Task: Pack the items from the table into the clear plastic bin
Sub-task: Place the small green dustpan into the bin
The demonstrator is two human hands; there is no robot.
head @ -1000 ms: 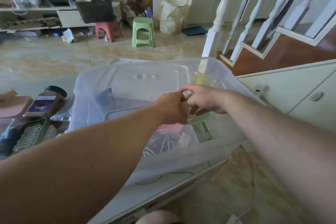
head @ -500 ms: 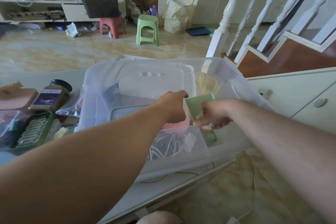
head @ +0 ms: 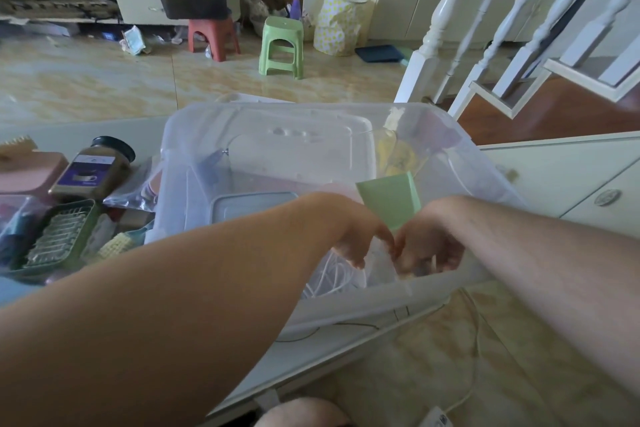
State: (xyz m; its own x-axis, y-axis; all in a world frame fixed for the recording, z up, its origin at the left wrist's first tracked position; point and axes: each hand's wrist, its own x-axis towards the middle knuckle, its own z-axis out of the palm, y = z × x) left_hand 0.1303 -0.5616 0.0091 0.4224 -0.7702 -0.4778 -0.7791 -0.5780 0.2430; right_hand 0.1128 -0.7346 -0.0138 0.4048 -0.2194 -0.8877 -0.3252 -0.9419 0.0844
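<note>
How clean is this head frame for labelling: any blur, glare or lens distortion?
Head view: wide-angle bending bows the white stair balusters; the left hand and right hand look soft with motion blur inside the clear plastic bin; light sheen on the glossy floor tiles; the brown jar with a purple label stays legible though dim.

Both forearms reach toward 12 o'clock; the left hand point(head: 360, 239) and right hand point(head: 427, 248) meet, fingers curled downward, knuckles nearly touching.

The scene is being viewed from a single head-worn camera, angled forward and down, close over the clear plastic bin point(head: 346, 302) (wide-angle, with floor and stairs being taken in beyond).
</note>
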